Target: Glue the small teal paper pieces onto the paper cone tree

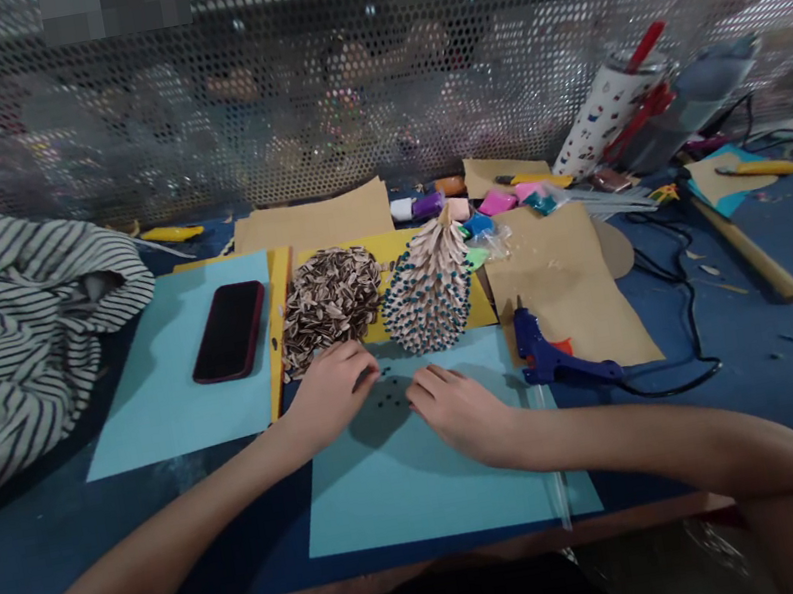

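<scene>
Several tiny dark bits (pixel 390 400) lie on a light blue paper sheet (pixel 430 494) between my hands. My left hand (pixel 333 394) has its thumb and fingers drawn together at the left of these bits, by the edge of a heap of striped sunflower seeds (pixel 332 298). On the right, my right hand (pixel 462 413) is pinched, its fingertips low over the sheet. Whatever either pinch holds is too small to make out. Just beyond stands a pear-shaped piece (pixel 430 291) covered in pale, seed-like scales with dark teal tips, touched by neither hand.
A phone (pixel 229 332) lies on another blue sheet at left, beside striped cloth (pixel 16 340). At right are a blue glue gun (pixel 555 360) with its cord, brown paper (pixel 576 277), a wooden-handled tool (pixel 754 252) and a tumbler (pixel 601 116). Perforated metal (pixel 311 149) rises behind.
</scene>
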### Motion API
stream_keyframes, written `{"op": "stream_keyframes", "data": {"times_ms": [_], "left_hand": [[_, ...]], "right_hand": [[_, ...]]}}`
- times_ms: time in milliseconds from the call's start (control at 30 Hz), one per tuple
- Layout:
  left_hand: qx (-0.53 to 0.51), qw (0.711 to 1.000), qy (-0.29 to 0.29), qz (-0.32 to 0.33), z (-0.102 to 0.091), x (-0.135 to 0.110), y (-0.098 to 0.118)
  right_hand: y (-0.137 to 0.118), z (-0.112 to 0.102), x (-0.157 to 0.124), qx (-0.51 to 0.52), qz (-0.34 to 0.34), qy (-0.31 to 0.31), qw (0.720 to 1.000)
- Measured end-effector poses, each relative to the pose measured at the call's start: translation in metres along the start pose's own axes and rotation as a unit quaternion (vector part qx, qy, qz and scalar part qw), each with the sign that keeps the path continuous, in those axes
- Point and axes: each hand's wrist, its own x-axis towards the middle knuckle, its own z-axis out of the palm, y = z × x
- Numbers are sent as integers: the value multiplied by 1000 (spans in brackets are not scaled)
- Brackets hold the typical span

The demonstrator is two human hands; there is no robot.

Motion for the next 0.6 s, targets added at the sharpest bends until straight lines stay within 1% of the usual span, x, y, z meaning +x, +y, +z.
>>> {"op": "stream_keyframes", "data": {"times_ms": [167,233,267,333,367,433,467,533,600], "left_hand": [[-1,1000,6,2,2,0,-1],[-12,1000,9,1,1,0,-2],[-21,1000,11,1,1,0,-2],[-42,999,21,1,-1,0,-2],[-49,998,27,0,-2,0,-2],[-52,998,38,-1,-4,0,-2],[-48,998,43,0,-4,1,-1],[-39,998,52,4,-3,1,-1],[-33,998,57,7,-1,1,-1]], "right_hand": [[1,1,-2,-9,-6,10,1000],[6,-3,-4,-5,-2,49,999],[10,-8,-5,6,0,85,996],[22,-22,-8,48,4,181,982],[29,-31,-9,78,12,236,968],[43,-51,-11,123,36,341,931],[49,-61,-11,129,52,376,916],[59,-76,-10,122,87,424,893],[65,-85,-7,104,105,451,880]]}}
